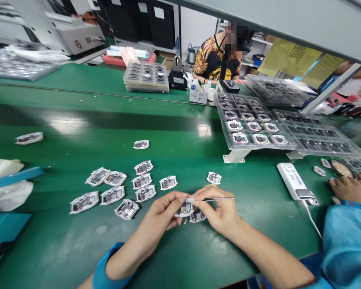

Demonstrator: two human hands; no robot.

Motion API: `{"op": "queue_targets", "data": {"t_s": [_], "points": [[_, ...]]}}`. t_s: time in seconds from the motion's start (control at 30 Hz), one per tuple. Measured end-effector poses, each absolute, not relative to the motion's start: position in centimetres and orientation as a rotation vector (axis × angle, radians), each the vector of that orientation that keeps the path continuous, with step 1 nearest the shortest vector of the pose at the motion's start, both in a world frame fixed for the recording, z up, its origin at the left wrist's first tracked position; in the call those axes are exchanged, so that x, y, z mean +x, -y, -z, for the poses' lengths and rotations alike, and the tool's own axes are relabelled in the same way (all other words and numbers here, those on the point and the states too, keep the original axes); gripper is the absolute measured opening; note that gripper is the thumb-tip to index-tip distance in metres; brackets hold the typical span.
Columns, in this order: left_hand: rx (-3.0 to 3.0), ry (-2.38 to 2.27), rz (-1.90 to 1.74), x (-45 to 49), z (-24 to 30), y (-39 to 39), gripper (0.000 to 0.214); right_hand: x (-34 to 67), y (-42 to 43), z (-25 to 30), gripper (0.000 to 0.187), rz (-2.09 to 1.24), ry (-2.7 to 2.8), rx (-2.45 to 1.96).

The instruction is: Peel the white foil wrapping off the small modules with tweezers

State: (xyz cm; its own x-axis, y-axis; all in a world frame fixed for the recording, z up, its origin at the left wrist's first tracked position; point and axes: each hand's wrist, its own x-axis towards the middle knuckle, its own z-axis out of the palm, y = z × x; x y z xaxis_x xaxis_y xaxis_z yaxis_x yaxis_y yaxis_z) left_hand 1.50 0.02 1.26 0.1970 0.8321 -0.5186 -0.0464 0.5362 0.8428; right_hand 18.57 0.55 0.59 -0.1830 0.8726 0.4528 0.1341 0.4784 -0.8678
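My left hand (pixel 164 212) pinches a small round circuit board with a white rim (pixel 184 208) just above the green table. Touching that board from the right, my right hand (pixel 221 210) is closed on thin metal tweezers (pixel 219 198) that point right. Another board (pixel 197 216) lies under my fingers. Several more such boards (pixel 124 188) are scattered on the table to the left of my hands, and one (pixel 213 178) lies just behind them.
Clear trays of boards (pixel 249 126) stand raised at the right. A white device (pixel 293 181) with a cable lies beside a co-worker's hands (pixel 350 188) at far right. Another person sits across the table (pixel 218 56). Stacked trays (pixel 146 76) stand behind.
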Motion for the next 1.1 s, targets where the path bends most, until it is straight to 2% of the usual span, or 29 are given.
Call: {"op": "queue_targets", "data": {"t_s": [0.23,0.47,0.63,0.83,0.93,1.1], "points": [[0.826,-1.196,-0.722,1.4,-1.9,0.0,0.033,18.5,-0.7,-0.2,0.004,-0.992,1.451,-0.915],[0.778,-1.204,-0.754,1.6,-1.8,-0.2,0.025,18.5,-0.6,-0.4,0.008,-0.774,1.636,-0.832],[0.835,-1.175,-0.768,1.2,-1.8,-0.1,0.025,18.5,-0.7,-0.5,0.005,-0.933,1.502,-0.882],[1.079,-1.049,-0.703,0.6,-2.0,-0.3,0.039,18.7,-1.1,0.0,0.003,-0.943,1.494,-0.905],[1.232,-1.092,-0.749,0.2,-1.4,-1.7,0.032,19.0,-1.3,0.3,0.003,-0.962,1.424,-0.960],[1.663,-1.415,-0.841,-1.3,-0.1,-7.7,0.033,19.1,-1.5,0.5,0.003,-0.916,1.386,-0.983]]}}
